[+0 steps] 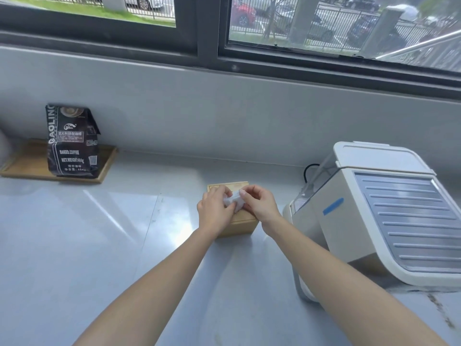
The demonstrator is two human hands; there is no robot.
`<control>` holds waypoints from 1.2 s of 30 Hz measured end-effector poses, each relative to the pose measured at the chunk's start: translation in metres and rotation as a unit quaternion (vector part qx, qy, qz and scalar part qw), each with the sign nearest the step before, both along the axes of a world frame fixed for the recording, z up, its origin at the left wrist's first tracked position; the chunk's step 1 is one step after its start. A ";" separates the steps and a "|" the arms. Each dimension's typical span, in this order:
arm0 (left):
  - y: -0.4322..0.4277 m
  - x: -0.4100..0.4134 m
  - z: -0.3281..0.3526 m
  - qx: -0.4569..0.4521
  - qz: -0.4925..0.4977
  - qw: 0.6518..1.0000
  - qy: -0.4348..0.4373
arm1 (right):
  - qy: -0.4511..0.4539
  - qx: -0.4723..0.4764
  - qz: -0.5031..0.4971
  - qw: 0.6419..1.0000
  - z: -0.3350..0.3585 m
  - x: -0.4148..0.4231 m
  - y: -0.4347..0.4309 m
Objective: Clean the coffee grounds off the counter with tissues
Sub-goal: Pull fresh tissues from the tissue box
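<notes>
Both the left hand point(215, 210) and right hand point(259, 202) pinched a white tissue point(233, 201) between them, above the wooden tissue box point(243, 226).

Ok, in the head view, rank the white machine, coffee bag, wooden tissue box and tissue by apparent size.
1. white machine, though nearest the camera
2. coffee bag
3. wooden tissue box, partly hidden, so unsure against the bag
4. tissue

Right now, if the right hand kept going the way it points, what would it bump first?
The right hand pinches the tissue; just past it, probably the left hand, above the wooden box.
</notes>
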State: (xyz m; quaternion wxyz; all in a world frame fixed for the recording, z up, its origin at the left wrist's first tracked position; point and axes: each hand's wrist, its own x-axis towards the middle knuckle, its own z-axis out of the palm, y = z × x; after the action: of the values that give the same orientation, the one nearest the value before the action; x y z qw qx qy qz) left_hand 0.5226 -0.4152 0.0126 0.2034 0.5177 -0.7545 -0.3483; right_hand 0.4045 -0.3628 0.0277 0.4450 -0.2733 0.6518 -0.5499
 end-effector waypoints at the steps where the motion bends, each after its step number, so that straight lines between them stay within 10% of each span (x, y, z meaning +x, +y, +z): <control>1: 0.000 0.000 0.000 0.004 0.007 1.000 0.014 | 0.016 -0.002 0.014 1.000 0.001 0.000 0.001; 8: 0.003 0.001 -0.001 0.038 0.023 0.998 0.051 | 0.166 0.082 0.036 0.982 0.003 0.002 -0.001; 18: 0.003 -0.006 0.001 0.060 0.025 0.998 0.024 | -0.001 0.042 0.060 0.997 0.009 0.003 0.003; 25: 0.006 -0.004 0.000 0.053 0.035 0.998 0.017 | 0.197 0.066 0.078 0.975 0.005 0.011 -0.003; 36: 0.003 0.007 0.003 0.073 0.088 0.987 0.109 | 0.187 0.103 0.065 0.975 -0.001 0.003 -0.011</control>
State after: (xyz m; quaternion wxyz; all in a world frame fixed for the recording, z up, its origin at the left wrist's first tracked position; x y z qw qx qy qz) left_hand 0.5297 -0.4122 0.0151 0.2762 0.5541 -0.6519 -0.4379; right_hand 0.4070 -0.3736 0.0267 0.3760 -0.3661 0.7574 -0.3885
